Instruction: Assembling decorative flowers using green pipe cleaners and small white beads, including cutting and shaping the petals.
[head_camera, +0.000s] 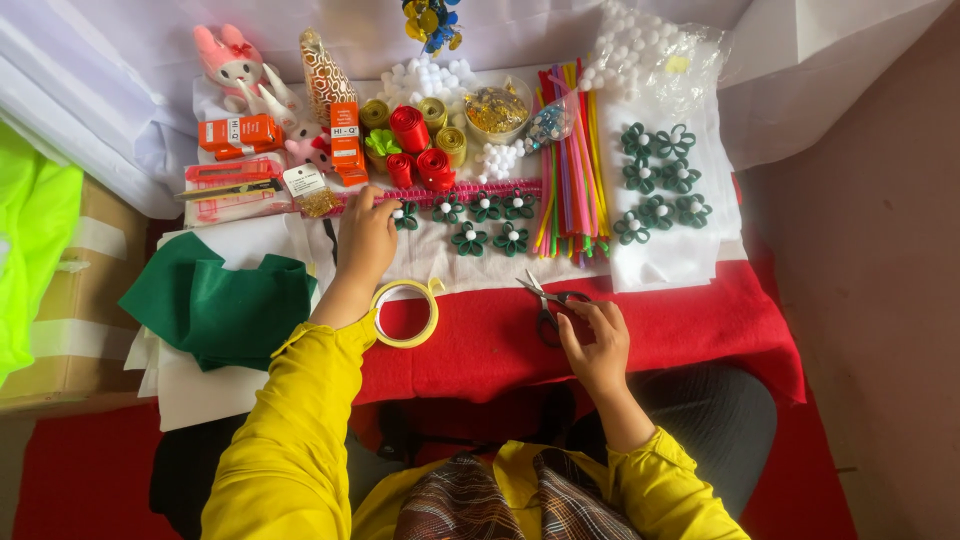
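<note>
Green felt flower (406, 215), white pompom at its centre, lying on the white sheet (440, 262) at the far-left end of a row of like flowers (485, 222). Left hand (367, 238) reaching forward over it, fingers curled down, fingertips right at the flower; whether pinched on it or only touching, cannot tell. Roll of yellow tape (405, 313) lying flat just beside the left wrist, on the edge where white sheet meets red cloth (690, 330).

Right hand (596, 345) well apart from the flower, nearer the body, resting on the red cloth with fingers loosely bent, fingertips touching the handle loops of the small scissors (548, 300). Scissor blades pointing away and to the left, slightly parted.

Beyond the flower row: pink fuzzy strip (450, 192), red ribbon rolls (418, 150), gold ribbon rolls (440, 125), white pompoms (430, 78), bundle of coloured sticks (570, 160). More green flowers (660, 185) on the right. Folded green felt (215, 305) to the left of the left arm, orange boxes (240, 135) and a pink plush toy (232, 62) at the far left of the bench.
</note>
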